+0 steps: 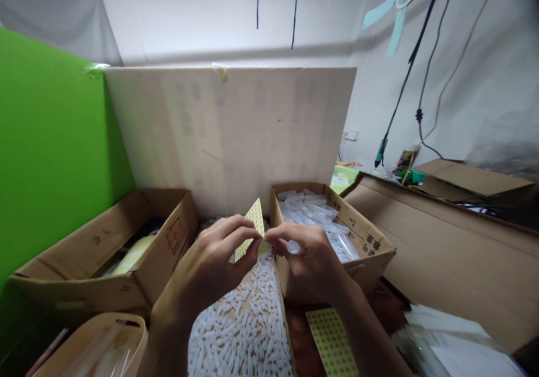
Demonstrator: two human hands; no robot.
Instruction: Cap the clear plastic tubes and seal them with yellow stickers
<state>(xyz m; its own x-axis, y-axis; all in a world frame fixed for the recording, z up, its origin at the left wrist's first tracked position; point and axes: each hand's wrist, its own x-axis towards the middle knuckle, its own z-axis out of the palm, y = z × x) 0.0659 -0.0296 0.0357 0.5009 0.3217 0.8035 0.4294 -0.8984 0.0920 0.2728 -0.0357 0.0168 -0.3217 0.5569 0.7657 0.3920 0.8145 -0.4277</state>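
My left hand (225,248) pinches a yellow sheet of small round stickers (256,215) between thumb and fingers, tilted upright. Close beside it, my right hand (309,253) has its fingertips at the sheet's edge. A clear plastic tube (293,247) is tucked in the curled fingers of that hand, its round end facing me. Whether a sticker is between the right fingertips is too small to tell. Below both hands, a shallow cardboard tray (287,326) holds a great many small white plastic pieces (236,332).
An open carton (374,264) of clear tubes stands right of the tray; another carton (164,270) is at left. A second sticker sheet (330,337) lies under my right forearm. A tan bin (141,332) sits front left. Cardboard flaps (455,242) rise at right, a white board (236,135) behind.
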